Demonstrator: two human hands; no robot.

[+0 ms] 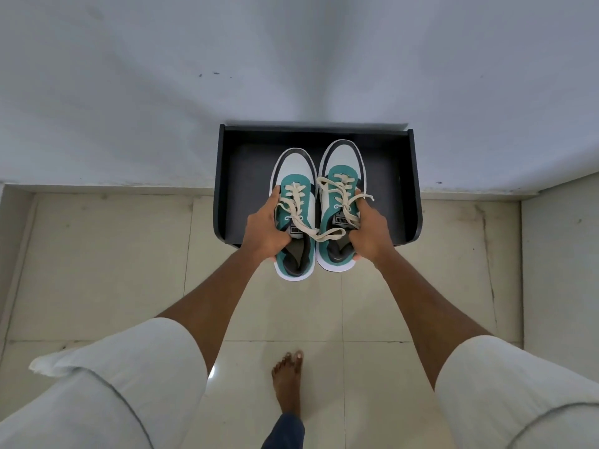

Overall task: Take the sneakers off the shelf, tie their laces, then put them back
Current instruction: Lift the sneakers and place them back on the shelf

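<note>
Both teal-and-white sneakers (319, 202) are gripped at the sides, left hand (267, 230) and right hand (369, 234) closed, above the black shelf (402, 176); untied cream laces (324, 234) dangling loose risk snagging.

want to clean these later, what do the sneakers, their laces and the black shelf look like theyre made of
Sneakers: teal panels look matte and napped, probably suede; white toe panels look smooth, maybe leather or synthetic; white sole edge looks rubbery.
Laces: flat cream woven fabric, likely cotton.
Shelf: flat black board with rounded corners and matte finish, probably laminated wood, though painted metal is possible.
</note>
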